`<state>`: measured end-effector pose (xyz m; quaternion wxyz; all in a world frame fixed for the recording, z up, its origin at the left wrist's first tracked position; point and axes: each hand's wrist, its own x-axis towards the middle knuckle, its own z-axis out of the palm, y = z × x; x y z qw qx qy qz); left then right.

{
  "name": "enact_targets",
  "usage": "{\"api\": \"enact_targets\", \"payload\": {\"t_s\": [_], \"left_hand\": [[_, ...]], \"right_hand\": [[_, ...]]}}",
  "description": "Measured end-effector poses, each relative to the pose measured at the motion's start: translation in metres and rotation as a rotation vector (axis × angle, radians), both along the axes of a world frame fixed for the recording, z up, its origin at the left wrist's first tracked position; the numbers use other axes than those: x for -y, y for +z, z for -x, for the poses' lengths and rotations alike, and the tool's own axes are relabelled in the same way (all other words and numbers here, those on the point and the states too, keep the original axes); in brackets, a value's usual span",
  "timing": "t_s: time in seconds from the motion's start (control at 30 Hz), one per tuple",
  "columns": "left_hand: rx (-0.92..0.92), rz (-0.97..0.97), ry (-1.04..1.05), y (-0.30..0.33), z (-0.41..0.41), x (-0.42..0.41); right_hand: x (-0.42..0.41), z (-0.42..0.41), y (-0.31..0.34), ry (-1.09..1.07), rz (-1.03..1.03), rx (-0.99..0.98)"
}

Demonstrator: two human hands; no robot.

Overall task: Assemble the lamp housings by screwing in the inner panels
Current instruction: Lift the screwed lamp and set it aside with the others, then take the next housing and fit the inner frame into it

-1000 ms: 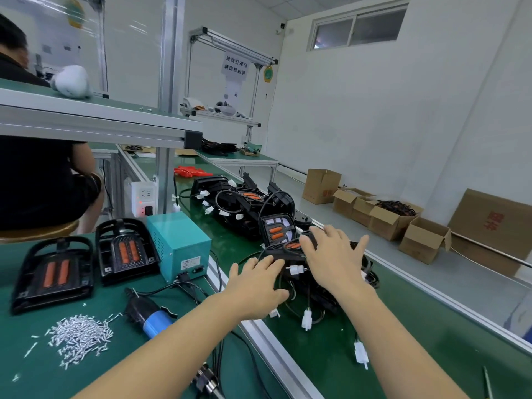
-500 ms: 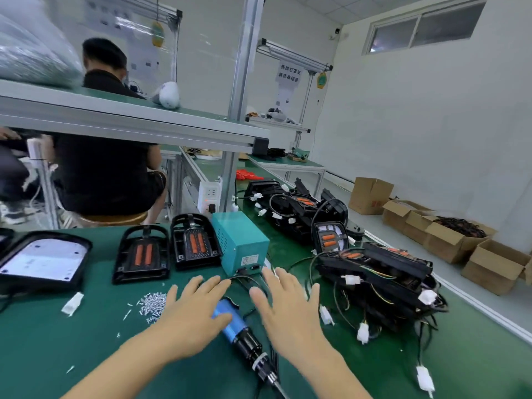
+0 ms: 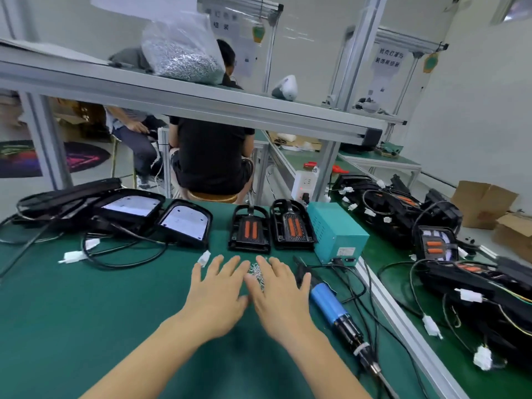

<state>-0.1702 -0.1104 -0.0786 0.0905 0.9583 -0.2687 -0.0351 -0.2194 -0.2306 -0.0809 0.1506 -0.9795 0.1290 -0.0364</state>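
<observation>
My left hand and my right hand hover side by side, palms down, fingers spread, over a small pile of silver screws on the green table. Neither holds anything. Two black inner panels with orange strips lie just beyond the hands. Black lamp housings with white faces and cables sit to the left. A blue electric screwdriver lies right of my right hand.
A teal power box stands by the panels. Finished black housings with wires and white connectors fill the conveyor on the right. A bag of screws rests on the overhead shelf. People sit behind the bench; cardboard boxes stand far right.
My view and both hands swung left, from the wired housings on the conveyor, past the screwdriver, to above the screw pile on the table. Both hands stay empty.
</observation>
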Motion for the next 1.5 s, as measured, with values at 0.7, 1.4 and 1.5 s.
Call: {"api": "enact_targets", "payload": {"t_s": [0.7, 1.4, 1.5], "left_hand": [[0.398, 0.345, 0.433, -0.024, -0.079, -0.186], [0.400, 0.082, 0.645, 0.025, -0.215, -0.245], [0.445, 0.229, 0.673, 0.028, -0.209, -0.244]], "right_hand": [[-0.103, -0.040, -0.072, 0.241, 0.089, -0.005], [-0.107, -0.033, -0.068, 0.262, 0.292, 0.259], [-0.106, -0.033, -0.067, 0.252, 0.326, 0.225]]}}
